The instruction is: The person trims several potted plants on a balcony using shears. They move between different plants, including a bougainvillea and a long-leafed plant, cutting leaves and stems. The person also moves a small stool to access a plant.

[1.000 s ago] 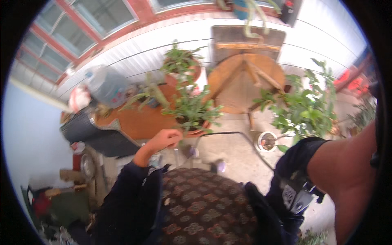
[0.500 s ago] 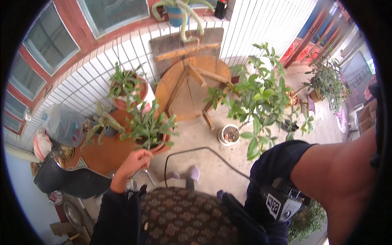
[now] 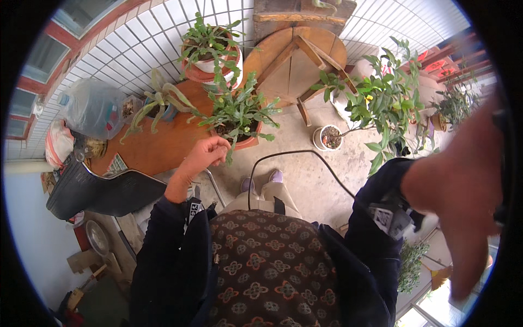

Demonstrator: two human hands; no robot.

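My left hand is in front of the potted cactus with flat, jointed green stems. Its fingers are curled together, and anything inside them is hidden. A green stem hangs just beside the fingertips; whether they touch cannot be made out. That plant's reddish-brown pot stands at the corner of an orange-brown board. Large and blurred, my right hand is raised at the right edge, close to the camera, its fingers mostly out of sight. A small boxy device sits at my right wrist, with a black cable looping near it.
A similar cactus stands behind, beside a drooping pale-stemmed cactus and a large clear plastic jug. A round wooden tabletop leans against the tiled wall. A leafy shrub rises from a white pot. A black curved chair back is at left.
The view has shifted, so the plants and table sit higher in it. My right hand has come into view at the right edge, where mainly the forearm showed. My left hand stays curled by the cactus.
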